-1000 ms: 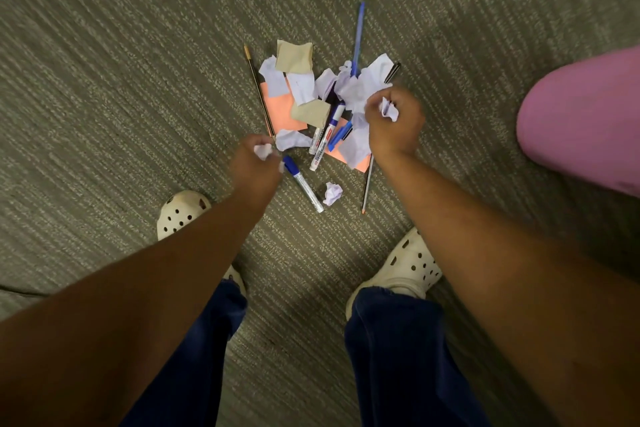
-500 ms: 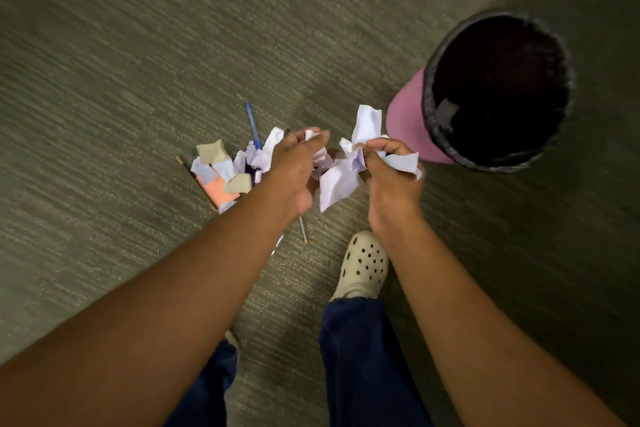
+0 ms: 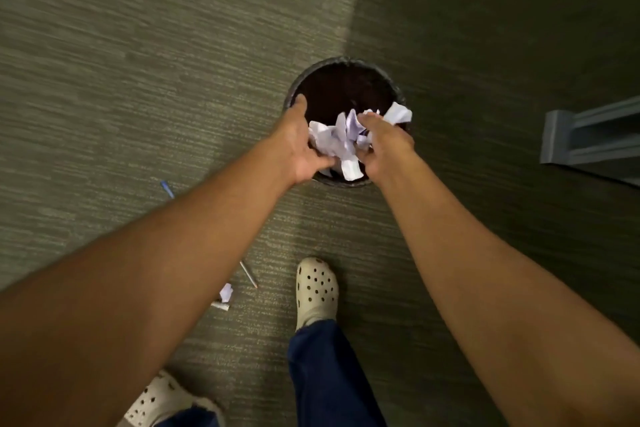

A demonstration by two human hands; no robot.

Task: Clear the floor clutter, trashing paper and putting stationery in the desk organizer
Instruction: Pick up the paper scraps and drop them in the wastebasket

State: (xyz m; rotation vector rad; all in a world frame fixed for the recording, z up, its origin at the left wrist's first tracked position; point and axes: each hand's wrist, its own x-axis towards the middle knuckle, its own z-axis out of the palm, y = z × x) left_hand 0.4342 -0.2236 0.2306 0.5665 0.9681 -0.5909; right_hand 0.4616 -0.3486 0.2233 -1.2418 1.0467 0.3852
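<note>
A round trash bin (image 3: 346, 61) with a dark liner stands on the carpet straight ahead. Both my hands are over its near half with a bunch of crumpled white paper (image 3: 336, 144) between them. My left hand (image 3: 296, 146) has its fingers spread and straight, its thumb touching the paper's left side. My right hand (image 3: 384, 146) curls round the paper on the right, and a white scrap (image 3: 399, 113) sticks out beyond its fingers. The desk organizer is out of view.
On the carpet to the left lie a blue pen (image 3: 167, 189), a thin pen (image 3: 248, 274), a small paper ball (image 3: 226, 292) and a marker end (image 3: 220, 305), mostly hidden by my left arm. A grey furniture foot (image 3: 588, 139) stands at right.
I gathered paper from the floor pile with both hands, turned right and carried it over the bin. My left hand has opened its fingers.
</note>
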